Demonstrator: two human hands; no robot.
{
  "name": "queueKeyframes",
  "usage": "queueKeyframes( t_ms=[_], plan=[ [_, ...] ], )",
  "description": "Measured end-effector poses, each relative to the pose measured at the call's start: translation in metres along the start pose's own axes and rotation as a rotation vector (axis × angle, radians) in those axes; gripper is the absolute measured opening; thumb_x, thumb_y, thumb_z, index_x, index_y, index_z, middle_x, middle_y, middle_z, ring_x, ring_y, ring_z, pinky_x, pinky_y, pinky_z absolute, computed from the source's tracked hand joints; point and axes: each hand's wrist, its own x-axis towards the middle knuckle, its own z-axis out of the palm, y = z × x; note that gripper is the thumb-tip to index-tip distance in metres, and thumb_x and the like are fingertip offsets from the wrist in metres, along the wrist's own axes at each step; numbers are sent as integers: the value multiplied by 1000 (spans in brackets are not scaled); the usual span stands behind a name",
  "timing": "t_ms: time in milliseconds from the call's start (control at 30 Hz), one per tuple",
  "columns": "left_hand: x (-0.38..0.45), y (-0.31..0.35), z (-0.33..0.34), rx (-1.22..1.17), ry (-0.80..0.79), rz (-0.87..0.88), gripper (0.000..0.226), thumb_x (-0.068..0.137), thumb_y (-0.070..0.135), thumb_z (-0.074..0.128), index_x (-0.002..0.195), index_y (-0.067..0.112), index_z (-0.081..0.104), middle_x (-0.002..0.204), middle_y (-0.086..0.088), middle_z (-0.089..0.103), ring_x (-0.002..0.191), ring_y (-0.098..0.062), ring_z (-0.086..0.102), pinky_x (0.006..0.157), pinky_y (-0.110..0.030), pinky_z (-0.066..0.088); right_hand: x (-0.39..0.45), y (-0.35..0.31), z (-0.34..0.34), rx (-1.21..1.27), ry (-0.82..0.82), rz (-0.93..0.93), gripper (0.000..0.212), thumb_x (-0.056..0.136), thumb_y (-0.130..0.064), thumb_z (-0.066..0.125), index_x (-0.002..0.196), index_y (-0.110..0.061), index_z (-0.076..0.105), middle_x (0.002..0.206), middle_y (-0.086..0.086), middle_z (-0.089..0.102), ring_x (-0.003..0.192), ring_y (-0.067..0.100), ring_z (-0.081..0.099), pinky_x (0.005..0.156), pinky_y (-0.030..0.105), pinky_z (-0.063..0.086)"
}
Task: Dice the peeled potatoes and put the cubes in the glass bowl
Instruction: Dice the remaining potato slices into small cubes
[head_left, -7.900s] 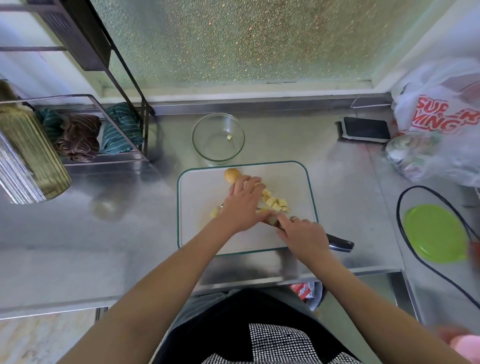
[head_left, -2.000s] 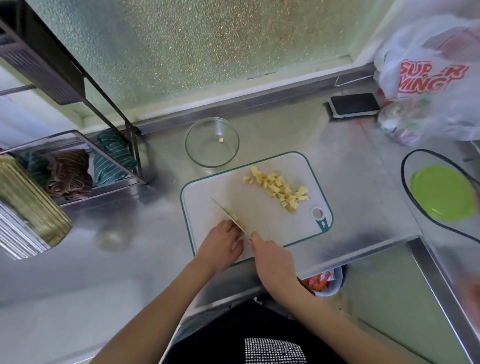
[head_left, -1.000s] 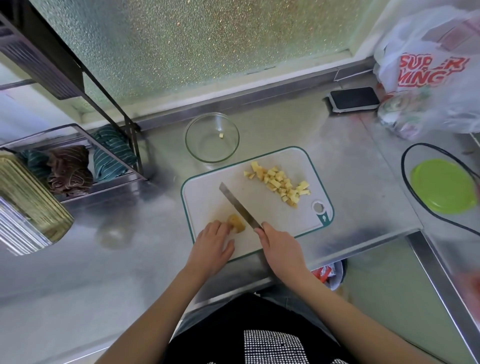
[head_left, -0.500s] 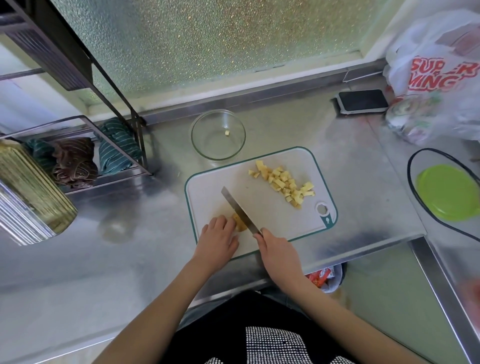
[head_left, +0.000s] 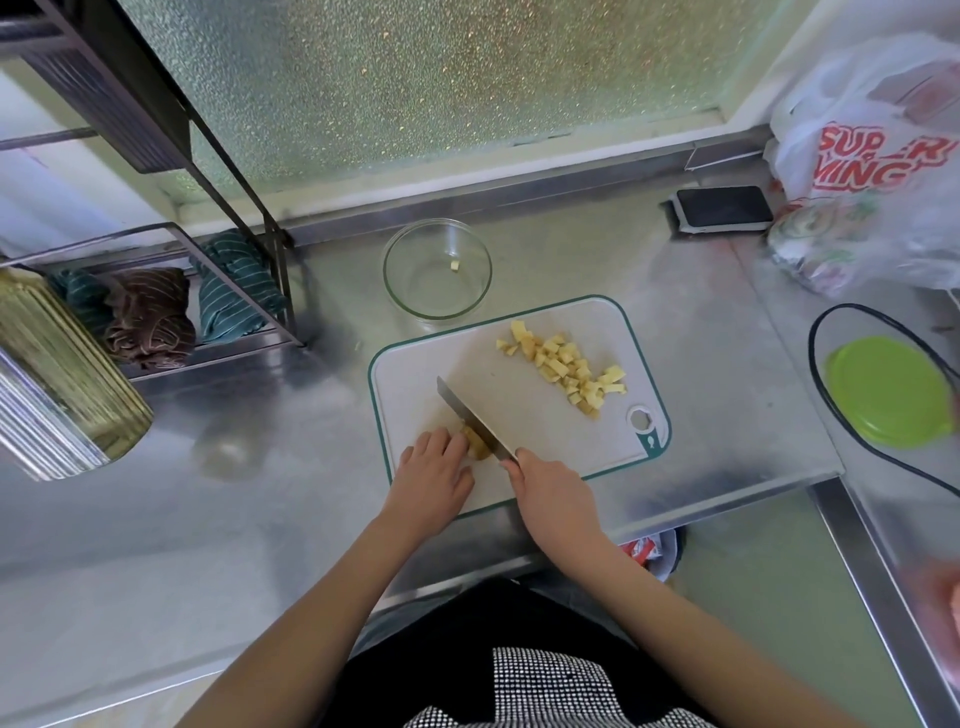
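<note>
A: Start with the big picture. What is on the steel tabletop (head_left: 717, 332)?

B: A white cutting board (head_left: 524, 384) with a green rim lies near the front edge. The glass bowl (head_left: 437, 270) stands just behind its far left corner, with a single cube inside as far as I can see. A heap of potato cubes (head_left: 569, 366) sits on the far right part of the board, not yet moved to the bowl.

A: And the step in hand?

B: Cutting the last potato piece (head_left: 477, 444), I judge. It lies at the near left of the board, with the knife (head_left: 470, 418) blade set against its right side. To do it well, keep the blade upright, take even slices, and keep the holding fingertips tucked back from the edge, since the piece is small.

A: The hands?

B: The left hand (head_left: 431, 475) has its fingers bent over the piece, holding it down. The right hand (head_left: 553, 491) is curled round the knife handle, which it hides.
</note>
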Motion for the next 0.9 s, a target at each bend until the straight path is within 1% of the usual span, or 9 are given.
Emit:
queueKeyframes(
  t_ms=[100, 200, 300, 400, 533, 633, 733, 900],
  plan=[
    [-1, 1, 0, -2, 4, -13, 39, 80, 39, 27, 99, 13, 49, 94, -6, 49, 84, -25, 47, 71, -36, 38, -2, 2, -2, -45, 39, -11, 42, 100, -46, 21, 113, -16, 47, 91, 8, 67, 81, 27, 64, 66, 32, 45],
    [-3, 1, 2, -3, 13, -18, 32, 80, 37, 32, 99, 16, 47, 92, -5, 48, 82, -26, 47, 69, -37, 39, -7, 10, -1, 35, 82, 48, 40, 100, -45, 22, 114, -16, 45, 86, 10, 67, 79, 30, 64, 64, 34, 45],
    [-3, 0, 2, -19, 25, -19, 30, 81, 37, 33, 99, 16, 46, 91, -4, 47, 81, -25, 47, 68, -37, 39, -7, 15, -2, 82, 108, 24, 41, 99, -46, 23, 112, -16, 46, 85, 12, 67, 78, 32, 63, 65, 37, 47],
    [-4, 0, 1, -25, 21, -9, 36, 81, 38, 30, 102, 15, 48, 93, -5, 48, 84, -25, 46, 71, -37, 38, -6, 13, -3, 74, 73, -41, 42, 99, -47, 22, 111, -15, 46, 86, 13, 67, 80, 34, 62, 67, 39, 48],
    [-6, 0, -1, -34, 10, -6, 43, 82, 40, 25, 106, 13, 48, 96, -6, 47, 88, -24, 44, 75, -37, 37, -7, 11, -2, 33, 68, -89, 41, 99, -47, 21, 111, -16, 46, 87, 11, 68, 79, 32, 63, 64, 36, 45],
    [-6, 1, -1, -41, 5, -10, 43, 82, 40, 25, 106, 12, 48, 96, -6, 47, 88, -25, 44, 77, -38, 38, -6, 12, -2, 1, 55, -104, 41, 99, -46, 22, 110, -16, 46, 87, 11, 68, 78, 32, 63, 62, 34, 43],
    [-6, 0, -1, -29, -11, -14, 43, 82, 41, 23, 106, 13, 47, 98, -5, 47, 89, -24, 43, 78, -37, 38, -5, 12, -2, -12, 32, -114, 41, 99, -47, 23, 108, -15, 47, 87, 11, 68, 77, 31, 63, 66, 36, 48],
    [-6, 1, -3, -29, -11, -14, 46, 81, 41, 22, 107, 14, 48, 98, -5, 46, 90, -23, 42, 79, -36, 36, -2, 16, -1, -46, 31, -135, 42, 98, -50, 21, 105, -16, 46, 85, 9, 67, 75, 30, 63, 66, 38, 50]
  ],
)
